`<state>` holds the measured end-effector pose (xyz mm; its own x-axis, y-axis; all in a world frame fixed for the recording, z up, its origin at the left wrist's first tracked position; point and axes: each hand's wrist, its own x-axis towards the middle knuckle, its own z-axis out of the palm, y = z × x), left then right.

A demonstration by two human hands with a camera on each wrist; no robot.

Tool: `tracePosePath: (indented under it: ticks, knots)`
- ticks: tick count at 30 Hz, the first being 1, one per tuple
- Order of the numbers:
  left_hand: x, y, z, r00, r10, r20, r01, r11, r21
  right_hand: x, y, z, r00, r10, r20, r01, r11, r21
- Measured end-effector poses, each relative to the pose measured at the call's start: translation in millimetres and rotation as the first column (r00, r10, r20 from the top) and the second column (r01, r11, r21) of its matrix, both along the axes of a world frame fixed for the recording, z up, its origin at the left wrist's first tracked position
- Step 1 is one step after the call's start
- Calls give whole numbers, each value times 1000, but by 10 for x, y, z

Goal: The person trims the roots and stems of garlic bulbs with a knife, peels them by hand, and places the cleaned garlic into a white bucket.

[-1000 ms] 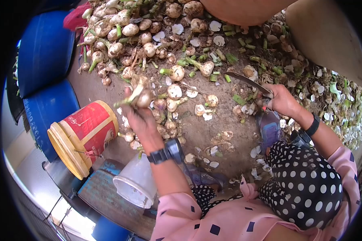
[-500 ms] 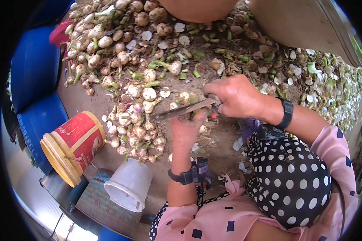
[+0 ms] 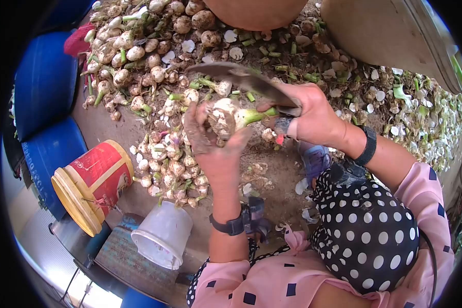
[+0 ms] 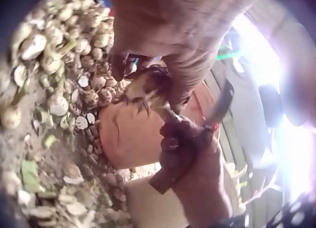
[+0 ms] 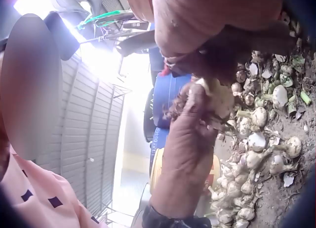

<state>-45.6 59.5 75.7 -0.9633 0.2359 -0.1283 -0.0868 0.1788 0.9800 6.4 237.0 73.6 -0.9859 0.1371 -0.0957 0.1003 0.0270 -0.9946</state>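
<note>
A round, white, green-stemmed bulb (image 3: 225, 114) is being held over brown ground (image 3: 282, 174) by the left hand (image 3: 216, 151); a curved, dark metal knife (image 3: 244, 78) is being gripped by the right hand (image 3: 317, 115).

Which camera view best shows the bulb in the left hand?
The head view: the bulb and its green stem show together, well lit. The left wrist view has it blurred and shadowed; in the right wrist view, the left hand partly covers it.
</note>
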Motion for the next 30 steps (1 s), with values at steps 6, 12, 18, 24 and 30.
tracePosePath:
  ticks: [6,12,18,24,30]
  knots:
    - [204,-83,-150,788,-216,576,-307,674,672,128,-67,-170,971,205,-121,-186,971,153]
    - [280,-433,-374,938,-347,-27,293,830,-475,65,-22,-5,969,200,-142,-55,741,669]
    - [300,-581,-550,724,-572,-386,212,717,-664,74,-73,40,957,255,-141,-76,684,725]
    - [362,-574,-543,730,-583,-357,169,660,-732,85,-126,39,960,257,-115,-87,659,747]
    - [571,-329,-290,834,-34,550,-222,893,392,89,-145,-27,958,243,-150,-43,642,766]
